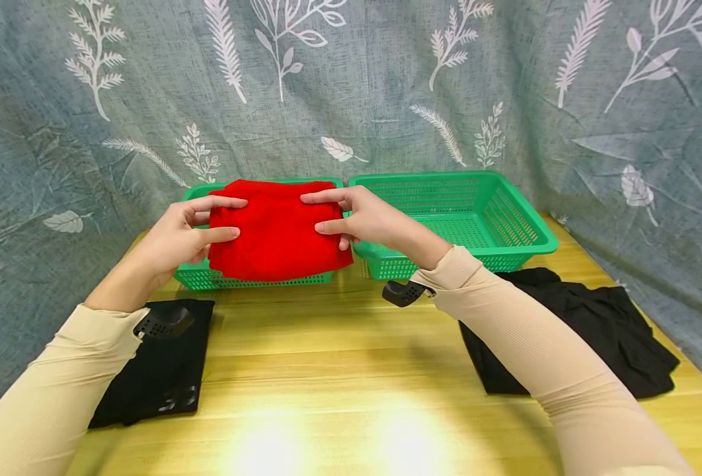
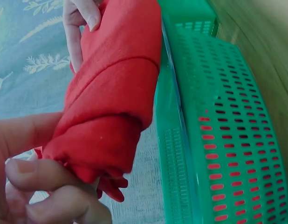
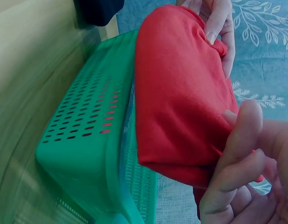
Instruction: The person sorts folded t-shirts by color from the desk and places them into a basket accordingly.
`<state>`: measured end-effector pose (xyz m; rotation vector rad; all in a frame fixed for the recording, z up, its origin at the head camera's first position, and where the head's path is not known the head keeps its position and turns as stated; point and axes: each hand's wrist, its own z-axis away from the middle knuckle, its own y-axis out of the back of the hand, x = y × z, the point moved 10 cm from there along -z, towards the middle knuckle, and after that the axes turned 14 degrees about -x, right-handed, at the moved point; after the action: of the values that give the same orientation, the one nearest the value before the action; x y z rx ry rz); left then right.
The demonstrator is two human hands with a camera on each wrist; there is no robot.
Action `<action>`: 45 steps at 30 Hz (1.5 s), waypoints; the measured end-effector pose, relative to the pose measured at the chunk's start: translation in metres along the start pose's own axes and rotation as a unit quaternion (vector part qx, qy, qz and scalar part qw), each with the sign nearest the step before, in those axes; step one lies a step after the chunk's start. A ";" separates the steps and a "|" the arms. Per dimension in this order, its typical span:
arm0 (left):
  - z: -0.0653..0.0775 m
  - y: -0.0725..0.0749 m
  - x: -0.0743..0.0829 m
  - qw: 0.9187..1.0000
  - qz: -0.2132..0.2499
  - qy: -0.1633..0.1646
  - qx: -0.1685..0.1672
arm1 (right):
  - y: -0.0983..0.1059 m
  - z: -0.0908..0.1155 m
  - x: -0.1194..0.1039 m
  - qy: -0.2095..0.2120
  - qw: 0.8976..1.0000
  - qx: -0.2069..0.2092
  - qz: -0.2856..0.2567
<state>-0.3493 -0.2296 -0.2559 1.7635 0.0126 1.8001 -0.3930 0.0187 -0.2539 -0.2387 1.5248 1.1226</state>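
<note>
A folded bundle of red cloth is held up between both hands, over the left green basket. My left hand pinches its left end, thumb and fingers on the fabric. At the other end my right hand grips the cloth the same way. Layered folds of the red cloth show in the left wrist view, with the basket wall beside and below it. Through the holes of that wall some red shows. The bundle hides most of the basket's inside in the head view.
A second green basket stands to the right of the first. Folded black cloth lies on the table at left, partly under my left forearm. More black cloth is spread at right. A patterned grey-blue curtain hangs behind.
</note>
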 end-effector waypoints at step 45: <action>-0.046 0.045 -0.043 0.994 -0.074 0.060 0.051 | 0.004 -0.080 0.019 -0.026 0.998 0.033 -0.039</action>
<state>-0.4124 -0.2658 -0.2810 1.6738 0.2803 1.8212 -0.4541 -0.0311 -0.2787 -0.2205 1.4904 1.0073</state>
